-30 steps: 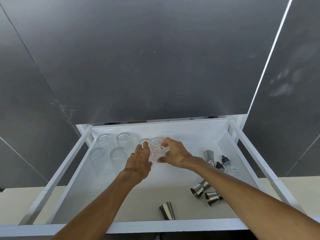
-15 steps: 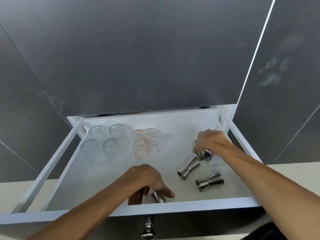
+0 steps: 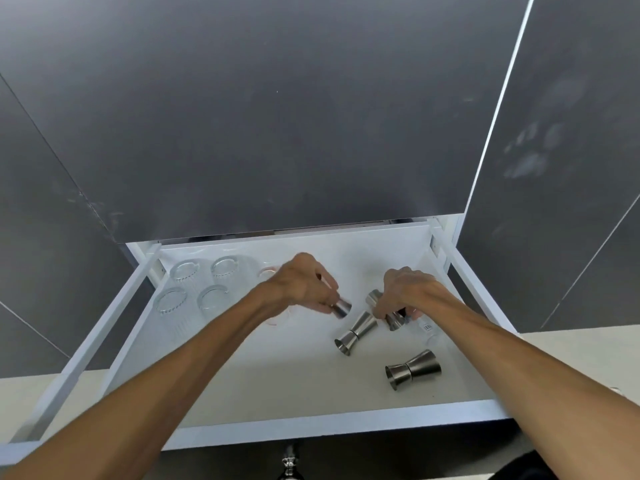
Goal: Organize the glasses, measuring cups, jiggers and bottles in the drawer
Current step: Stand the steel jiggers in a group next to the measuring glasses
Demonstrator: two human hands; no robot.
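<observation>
White pull-out drawer (image 3: 311,419), open. On its floor: four clear ribbed glasses (image 3: 194,289) grouped at the far left, and two steel jiggers lying on their sides at right, one (image 3: 356,332) mid-drawer, the other (image 3: 414,368) nearer the front wall.

White drawer (image 3: 311,419), silver steel jiggers (image 3: 414,368), clear ribbed glasses (image 3: 173,306), dark grey cabinet fronts (image 3: 277,116).

Above and beyond the hands rise dark grey matte cabinet panels (image 3: 294,116), smudged with pale marks on the right; thin light seams (image 3: 498,102) run between the panels; below and to either side lies a pale beige floor (image 3: 571,344); the lighting is soft and even.
</observation>
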